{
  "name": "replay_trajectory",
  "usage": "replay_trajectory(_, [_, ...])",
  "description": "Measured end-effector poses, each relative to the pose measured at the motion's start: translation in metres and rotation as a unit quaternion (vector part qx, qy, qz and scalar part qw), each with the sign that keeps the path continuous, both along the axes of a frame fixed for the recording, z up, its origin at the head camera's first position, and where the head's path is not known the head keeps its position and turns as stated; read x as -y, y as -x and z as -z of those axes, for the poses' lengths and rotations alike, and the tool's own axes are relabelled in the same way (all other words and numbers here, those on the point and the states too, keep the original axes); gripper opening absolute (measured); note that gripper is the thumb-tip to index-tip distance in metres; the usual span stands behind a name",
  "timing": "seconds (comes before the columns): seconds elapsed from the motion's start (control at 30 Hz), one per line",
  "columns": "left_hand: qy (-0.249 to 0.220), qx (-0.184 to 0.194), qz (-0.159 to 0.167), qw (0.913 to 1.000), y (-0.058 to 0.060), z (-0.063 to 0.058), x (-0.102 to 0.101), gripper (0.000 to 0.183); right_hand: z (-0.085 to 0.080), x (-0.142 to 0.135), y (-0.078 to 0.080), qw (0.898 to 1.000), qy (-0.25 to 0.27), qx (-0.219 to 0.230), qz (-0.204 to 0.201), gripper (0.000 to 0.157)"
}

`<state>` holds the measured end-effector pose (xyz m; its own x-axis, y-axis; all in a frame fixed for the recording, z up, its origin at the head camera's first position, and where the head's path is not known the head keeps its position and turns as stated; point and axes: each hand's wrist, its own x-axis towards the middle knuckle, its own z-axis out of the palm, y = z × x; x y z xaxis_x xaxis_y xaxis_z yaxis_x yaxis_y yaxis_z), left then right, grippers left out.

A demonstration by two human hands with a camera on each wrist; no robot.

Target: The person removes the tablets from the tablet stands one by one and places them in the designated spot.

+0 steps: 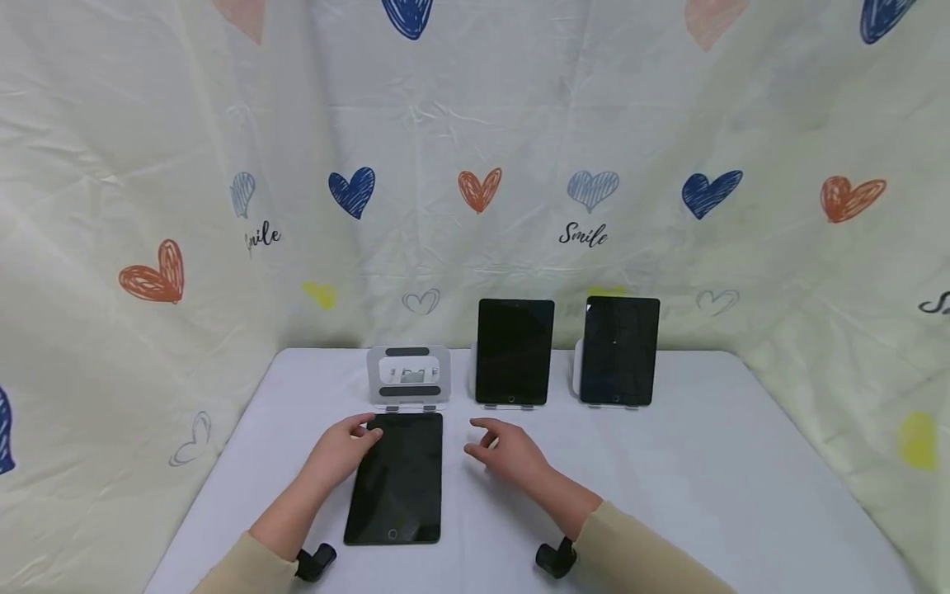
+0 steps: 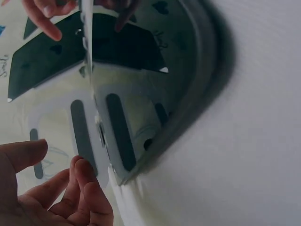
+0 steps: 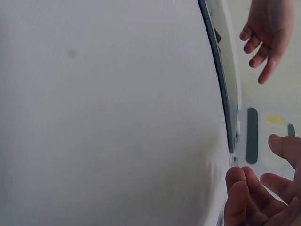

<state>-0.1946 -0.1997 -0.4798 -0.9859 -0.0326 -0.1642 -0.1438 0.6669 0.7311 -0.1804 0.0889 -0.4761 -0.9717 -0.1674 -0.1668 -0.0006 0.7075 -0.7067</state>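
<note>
Your white worktop (image 1: 668, 503) carries a flat tablet (image 1: 401, 487), a stand (image 1: 410, 391) at its twelve o'clock; your left hand (image 1: 343, 450) is at the tablet's eleven-o'clock corner, right hand (image 1: 514, 450) at two o'clock, both loosely relaxed.

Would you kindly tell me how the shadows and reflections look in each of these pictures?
Head view: soft light, a faint shadow on the table beneath the right hand, and a small glint on the rightmost tablet; left wrist view: the lying tablet mirrors the stand, with a dark shadow along its edge; right wrist view: low contrast, with soft-edged shading on the table.
</note>
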Motion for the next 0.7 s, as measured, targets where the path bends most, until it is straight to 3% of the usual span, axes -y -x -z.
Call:
replay_trajectory(0.27, [-0.034,-0.052,0.014,0.9979,0.006,-0.007,-0.026,0.045,-0.008,-0.026,0.005,0.999,-0.012,-0.024,0.020,0.053])
replay_trajectory(0.7, [-0.091,-0.072,0.009,0.9932,0.021,-0.015,-0.070,0.045,-0.016,-0.074,0.016,0.995,-0.014,-0.071,0.073,0.053])
